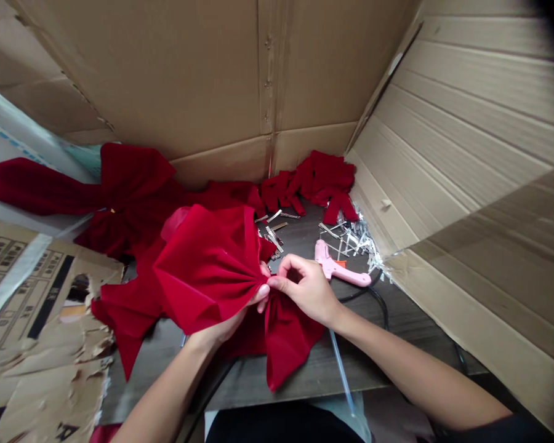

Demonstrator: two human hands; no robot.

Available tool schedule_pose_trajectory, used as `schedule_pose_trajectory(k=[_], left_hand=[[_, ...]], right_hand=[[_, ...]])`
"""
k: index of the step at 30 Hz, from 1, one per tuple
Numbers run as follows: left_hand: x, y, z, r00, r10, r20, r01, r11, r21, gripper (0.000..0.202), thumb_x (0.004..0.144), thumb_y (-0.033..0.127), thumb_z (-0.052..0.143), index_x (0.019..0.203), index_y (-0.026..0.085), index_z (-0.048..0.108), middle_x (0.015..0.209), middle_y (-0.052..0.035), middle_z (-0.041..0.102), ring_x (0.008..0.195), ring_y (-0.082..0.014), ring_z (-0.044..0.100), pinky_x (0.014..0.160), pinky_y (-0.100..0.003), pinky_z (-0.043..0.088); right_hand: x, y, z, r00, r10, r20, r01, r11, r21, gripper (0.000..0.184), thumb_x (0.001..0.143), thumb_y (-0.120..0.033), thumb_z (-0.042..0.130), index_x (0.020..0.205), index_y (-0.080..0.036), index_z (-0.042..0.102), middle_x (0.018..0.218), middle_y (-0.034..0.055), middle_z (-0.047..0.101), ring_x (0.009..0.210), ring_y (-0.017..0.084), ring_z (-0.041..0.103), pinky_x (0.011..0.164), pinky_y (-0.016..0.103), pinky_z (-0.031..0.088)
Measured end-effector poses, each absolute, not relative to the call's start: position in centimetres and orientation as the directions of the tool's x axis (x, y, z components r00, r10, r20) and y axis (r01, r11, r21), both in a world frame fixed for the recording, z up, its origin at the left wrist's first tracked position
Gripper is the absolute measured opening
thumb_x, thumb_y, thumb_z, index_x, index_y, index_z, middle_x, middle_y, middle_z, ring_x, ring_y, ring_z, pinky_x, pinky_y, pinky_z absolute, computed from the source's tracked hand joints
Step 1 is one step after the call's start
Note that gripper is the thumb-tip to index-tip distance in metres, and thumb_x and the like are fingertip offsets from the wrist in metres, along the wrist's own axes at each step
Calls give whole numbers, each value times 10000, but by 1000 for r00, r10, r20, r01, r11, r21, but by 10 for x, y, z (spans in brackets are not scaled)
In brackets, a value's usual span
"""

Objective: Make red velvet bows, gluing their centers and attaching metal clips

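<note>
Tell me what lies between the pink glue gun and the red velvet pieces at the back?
In the head view, a scatter of metal clips lies between the pink glue gun and the red velvet pieces, on the dark tabletop.

One head-worn camera looks forward and down from above, close over the left hand (228, 323), right hand (305, 289) and worktop (305, 369).

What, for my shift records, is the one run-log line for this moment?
left hand: grips red velvet bow | right hand: pinches bow's gathered middle | nearby: pink glue gun, metal clips
</note>
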State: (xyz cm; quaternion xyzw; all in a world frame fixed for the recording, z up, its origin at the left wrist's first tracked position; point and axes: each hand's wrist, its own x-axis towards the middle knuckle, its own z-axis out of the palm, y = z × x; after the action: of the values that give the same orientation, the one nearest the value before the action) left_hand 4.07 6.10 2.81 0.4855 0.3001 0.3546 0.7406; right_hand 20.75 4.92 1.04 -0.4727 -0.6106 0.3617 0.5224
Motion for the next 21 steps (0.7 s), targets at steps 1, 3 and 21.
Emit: schedule_pose_trajectory(k=[1,3,21], left_hand=[[40,61,28,575,813,-89,-229,264,937,175,813,309,669,797,167,568,640,30,486,612,-116,433,664,-269,381],[39,62,28,589,804,-85,-218,259,941,172,796,294,687,816,177,562,644,33,486,634,-125,438,685,-273,374],[42,53,26,372,912,-173,-268,284,921,168,807,273,674,725,140,611,599,37,514,595,-93,452,633,-238,386]], right_hand=[[208,50,11,-12,937,350,226,343,-912,361,796,-438,710,635,-189,504,638,-8,540,608,142,494,574,265,383],[209,51,12,-39,896,441,248,437,-865,381,802,-429,709,614,-190,480,735,25,575,737,175,538,682,299,418],[214,46,20,-222,895,387,180,428,-886,173,792,-222,684,898,-194,550,896,35,613,821,184,589,771,316,470]])
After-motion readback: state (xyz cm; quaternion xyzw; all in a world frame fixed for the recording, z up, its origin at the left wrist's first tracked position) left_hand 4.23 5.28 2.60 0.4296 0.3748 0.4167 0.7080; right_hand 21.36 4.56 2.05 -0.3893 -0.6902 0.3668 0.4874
